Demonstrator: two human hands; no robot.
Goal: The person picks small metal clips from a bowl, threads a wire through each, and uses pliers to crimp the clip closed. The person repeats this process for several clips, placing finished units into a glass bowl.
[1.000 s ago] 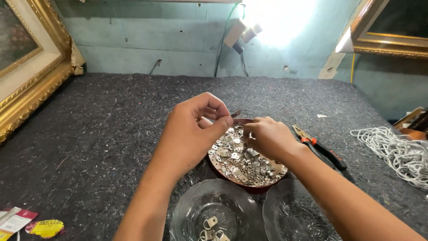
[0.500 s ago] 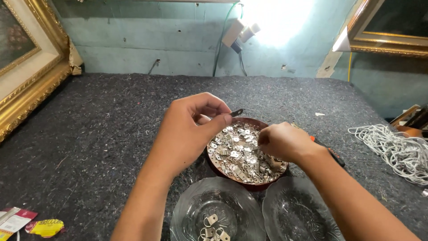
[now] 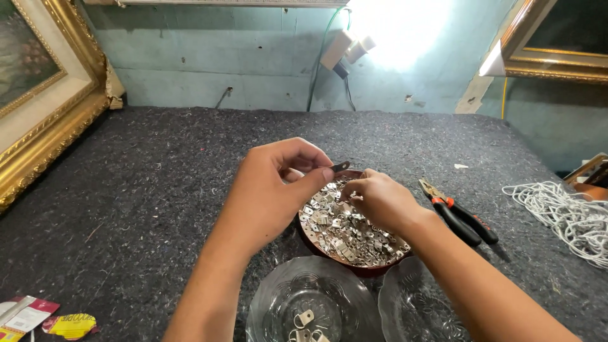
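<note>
A dark red bowl (image 3: 370, 268) heaped with several small silver metal hangers (image 3: 345, 231) sits at the centre of the grey felt table. My left hand (image 3: 269, 187) hovers over the bowl's left rim, thumb and fingers pinched on one small dark metal hanger (image 3: 340, 166). My right hand (image 3: 380, 199) rests on the heap, fingers curled into the pieces, pinching among them. In front stand two clear glass bowls: the left one (image 3: 278, 304) holds a few hangers (image 3: 306, 318), the right one (image 3: 411, 307) looks bare.
Pliers with red-and-black handles (image 3: 459, 212) lie right of the bowl. A tangle of white cord (image 3: 560, 212) lies at the far right. Gilded picture frames (image 3: 44, 133) lean at the left and upper right. Torn wrappers (image 3: 44, 320) lie at the front left.
My right hand moved left and back across the heap toward my left hand. My left hand stayed over the bowl's rim, still pinching its piece.
</note>
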